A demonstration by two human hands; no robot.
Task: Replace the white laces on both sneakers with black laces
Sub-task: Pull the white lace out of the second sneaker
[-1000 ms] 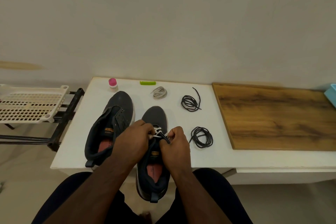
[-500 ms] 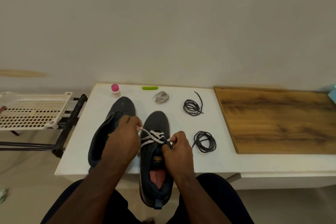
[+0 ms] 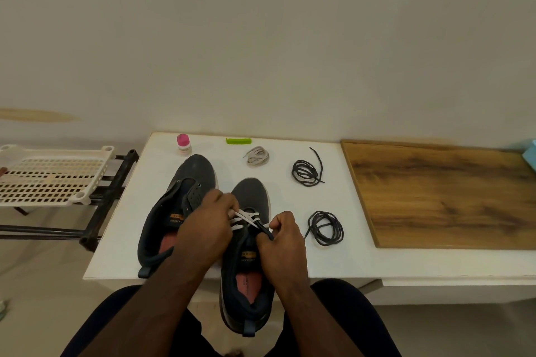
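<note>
Two dark sneakers sit on the white tabletop (image 3: 121,255): the unlaced sneaker (image 3: 177,211), then the laced sneaker (image 3: 246,269), where left hand (image 3: 207,229) pinches white lace (image 3: 245,219) and right hand (image 3: 282,240) grips its tongue, black laces (image 3: 324,227) coiled beside.

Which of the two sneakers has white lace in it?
The right sneaker, under both hands; white lace crosses its eyelets. The left sneaker has none.

Left hand (image 3: 207,229) drawn away leftward from right hand (image 3: 282,243) since a second ago, now pinching white lace (image 3: 245,219) at the left eyelets. Lace, earlier bunched between the knuckles, pulled out into visible crossings over the right sneaker (image 3: 249,243).
</note>
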